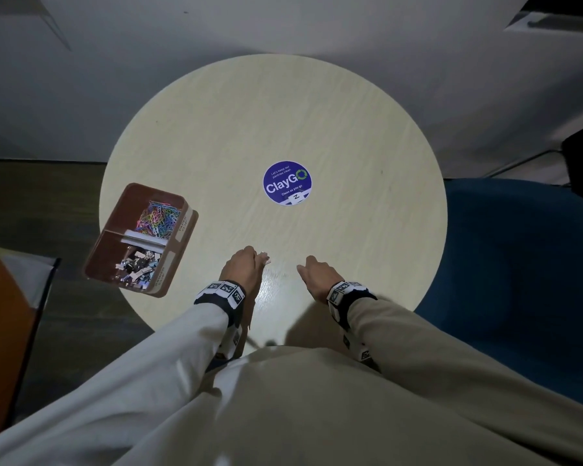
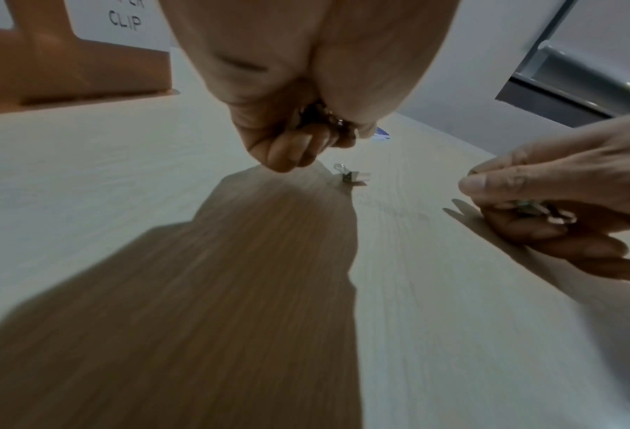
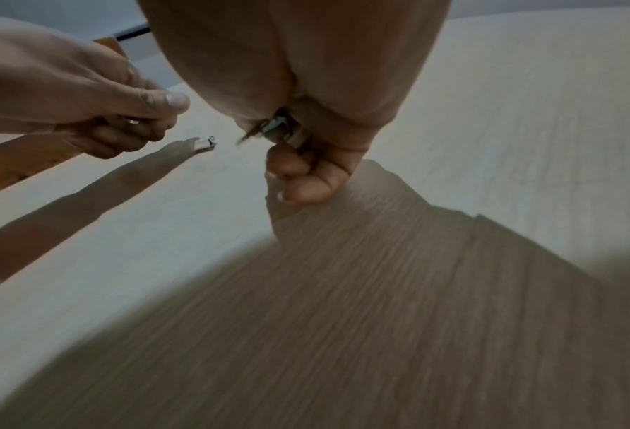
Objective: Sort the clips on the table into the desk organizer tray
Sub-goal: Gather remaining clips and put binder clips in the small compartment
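A brown organizer tray (image 1: 179, 242) sits at the table's left edge, with coloured paper clips (image 1: 157, 218) in its far compartment and silver binder clips (image 1: 137, 265) in the near one. My left hand (image 1: 253, 256) hovers low over the table's near middle, its fingers curled round small metal binder clips (image 2: 320, 116) in the palm. One loose binder clip (image 2: 350, 175) lies on the table just beyond its fingertips. My right hand (image 1: 303, 269) is a short way to the right, fingers curled round more binder clips (image 3: 277, 127).
The round pale wooden table (image 1: 350, 129) carries a blue ClayGo sticker (image 1: 286, 183) at its centre. A blue chair (image 1: 519, 264) stands at the right, and an orange object (image 1: 4, 331) sits on the floor at the left. The tray's side label reads CLIP (image 2: 124, 21).
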Motion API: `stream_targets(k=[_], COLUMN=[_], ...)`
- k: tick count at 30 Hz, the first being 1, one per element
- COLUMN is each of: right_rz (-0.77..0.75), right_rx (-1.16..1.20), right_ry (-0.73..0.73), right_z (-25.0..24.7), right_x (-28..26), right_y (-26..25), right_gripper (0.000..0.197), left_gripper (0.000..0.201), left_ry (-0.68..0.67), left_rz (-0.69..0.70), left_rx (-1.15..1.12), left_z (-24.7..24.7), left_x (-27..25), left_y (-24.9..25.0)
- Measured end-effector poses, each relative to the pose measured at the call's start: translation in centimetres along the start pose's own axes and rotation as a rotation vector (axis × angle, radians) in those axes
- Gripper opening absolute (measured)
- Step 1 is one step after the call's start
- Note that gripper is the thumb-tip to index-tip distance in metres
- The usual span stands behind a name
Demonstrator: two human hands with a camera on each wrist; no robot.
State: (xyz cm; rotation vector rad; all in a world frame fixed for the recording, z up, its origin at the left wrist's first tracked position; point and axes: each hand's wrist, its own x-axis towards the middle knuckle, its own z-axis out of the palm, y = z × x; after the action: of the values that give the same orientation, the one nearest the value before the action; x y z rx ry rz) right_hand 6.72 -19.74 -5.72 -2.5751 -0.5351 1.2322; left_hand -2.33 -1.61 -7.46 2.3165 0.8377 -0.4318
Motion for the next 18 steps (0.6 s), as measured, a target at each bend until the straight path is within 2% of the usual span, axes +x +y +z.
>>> stream_targets(k=[3,7,12,18], right_rz=[0.010,-0.001,-0.005,0.027], right_rx=[-0.038,-0.063,0.032,0.278], right_ry=[-0.020,-0.034,-0.068,-0.086], right_z=[0.1,0.0,-0.3,-1.2], right_x=[0.0,-0.5,-0.8,-1.4], right_y=[0.3,0.4,0.8,-0.7], right_gripper=[0.048,0.048,0.036,0.017], left_gripper=[0.051,0.060,0.040,0.029], left_ry=[0.002,0.018,0.004,-0.018], left_rz=[-0.021,-0.038,-0.018,-0.015], left_rx=[0.096,0.198,0.329,0.222], left_z=[0.3,0.7,1.2,0.3], left_x=[-0.1,0.5,0.8,0.6], left_y=[0.4,1.2,2.6,2.2])
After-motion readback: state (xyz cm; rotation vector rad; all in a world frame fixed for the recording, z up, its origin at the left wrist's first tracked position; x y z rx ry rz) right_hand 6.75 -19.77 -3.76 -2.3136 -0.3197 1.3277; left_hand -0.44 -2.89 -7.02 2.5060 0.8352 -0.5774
